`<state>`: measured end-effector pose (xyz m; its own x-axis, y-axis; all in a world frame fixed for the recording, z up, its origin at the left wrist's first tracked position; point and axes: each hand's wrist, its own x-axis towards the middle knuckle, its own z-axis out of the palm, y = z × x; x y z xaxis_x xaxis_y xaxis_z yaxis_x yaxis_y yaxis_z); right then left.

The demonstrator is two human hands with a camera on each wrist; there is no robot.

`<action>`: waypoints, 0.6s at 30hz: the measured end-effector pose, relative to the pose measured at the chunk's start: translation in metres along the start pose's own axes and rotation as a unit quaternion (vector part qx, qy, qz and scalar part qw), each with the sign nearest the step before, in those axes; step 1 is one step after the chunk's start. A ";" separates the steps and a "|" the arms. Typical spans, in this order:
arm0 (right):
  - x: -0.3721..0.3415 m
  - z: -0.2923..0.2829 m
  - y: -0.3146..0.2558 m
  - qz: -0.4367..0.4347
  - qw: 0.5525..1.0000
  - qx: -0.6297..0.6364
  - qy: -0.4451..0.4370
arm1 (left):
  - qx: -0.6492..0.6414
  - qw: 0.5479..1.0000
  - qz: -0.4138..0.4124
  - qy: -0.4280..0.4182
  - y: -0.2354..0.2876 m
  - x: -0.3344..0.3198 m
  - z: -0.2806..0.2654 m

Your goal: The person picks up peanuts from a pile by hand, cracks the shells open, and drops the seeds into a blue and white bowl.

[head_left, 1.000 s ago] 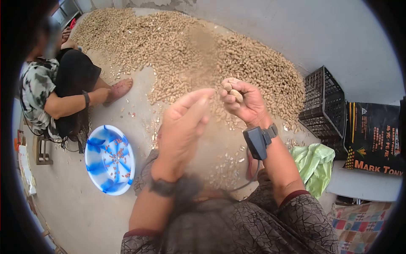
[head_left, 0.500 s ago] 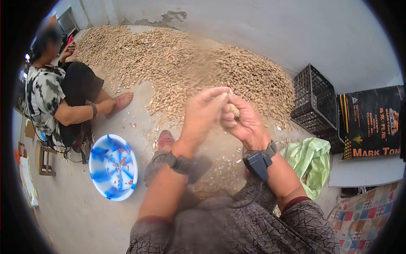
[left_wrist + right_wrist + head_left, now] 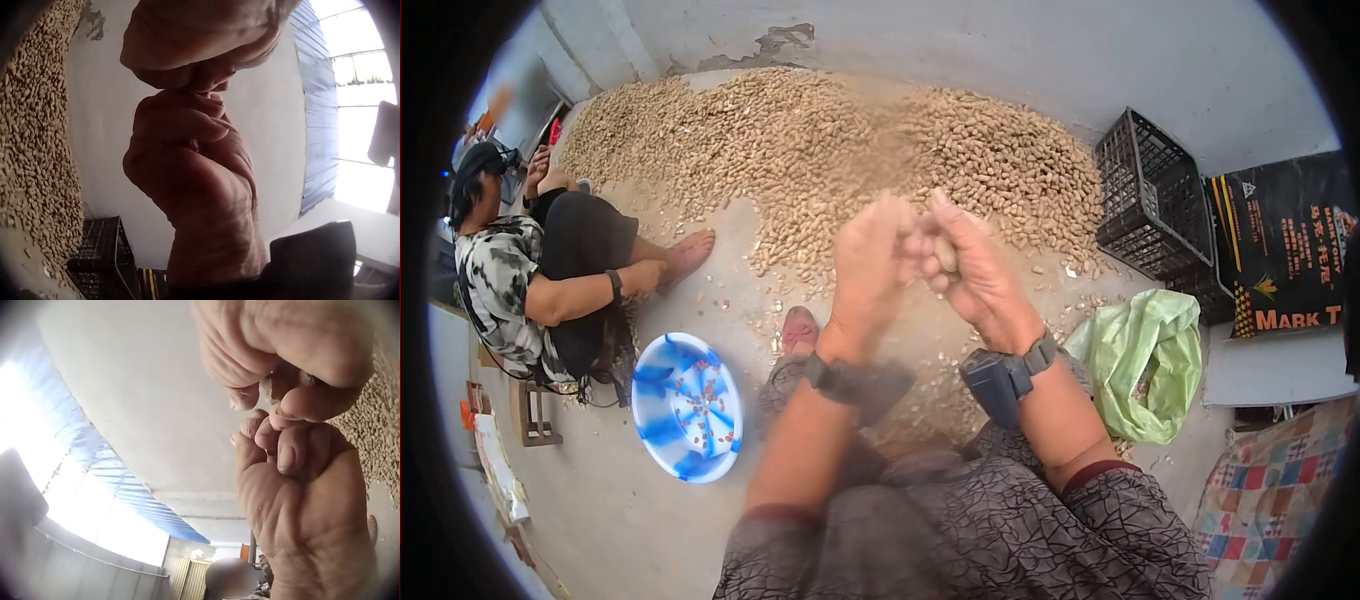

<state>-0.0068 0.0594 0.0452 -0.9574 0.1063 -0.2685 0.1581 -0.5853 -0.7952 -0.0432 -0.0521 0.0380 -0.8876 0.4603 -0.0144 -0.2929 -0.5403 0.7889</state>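
Note:
My right hand (image 3: 988,280) holds a peanut (image 3: 946,254) in its curled fingers, thumb pointing up. In the right wrist view a pale piece of broken shell (image 3: 269,386) shows between this hand's thumb and fingers. My left hand (image 3: 866,270) is blurred in the head view, its fingertips right against the right hand's. Its fingers (image 3: 287,459) are curled in the right wrist view; I cannot tell whether they hold anything. Beyond the hands, a large heap of unshelled peanuts (image 3: 800,150) lies along the wall.
A blue-and-white basin (image 3: 640,415) with scattered reddish kernels stands on the floor at left. Another person (image 3: 500,280) sits beyond it. At right are a black crate (image 3: 1145,190), a green bag (image 3: 1145,360) and a black printed sack (image 3: 1285,240). Shell bits litter the floor.
My left hand has come in from the left to meet the right hand's fingertips. The right hand keeps its hold on the peanut. The head view has also shifted.

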 end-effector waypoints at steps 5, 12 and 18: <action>-0.008 -0.004 -0.015 -0.044 0.998 -0.048 -0.002 | -0.100 0.993 -0.057 -0.034 0.003 0.002 -0.009; -0.010 0.001 -0.016 -0.092 0.980 -0.176 -0.015 | 0.053 0.996 -0.003 -0.076 0.006 0.000 -0.008; -0.013 0.001 -0.020 -0.054 0.977 -0.179 -0.103 | 0.040 0.996 -0.047 -0.063 0.009 -0.007 0.002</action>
<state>0.0025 0.0690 0.0654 -0.9956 -0.0337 -0.0869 0.0926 -0.2572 -0.9619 -0.0391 -0.0587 0.0464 -0.8050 0.5930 -0.0172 -0.3387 -0.4357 0.8339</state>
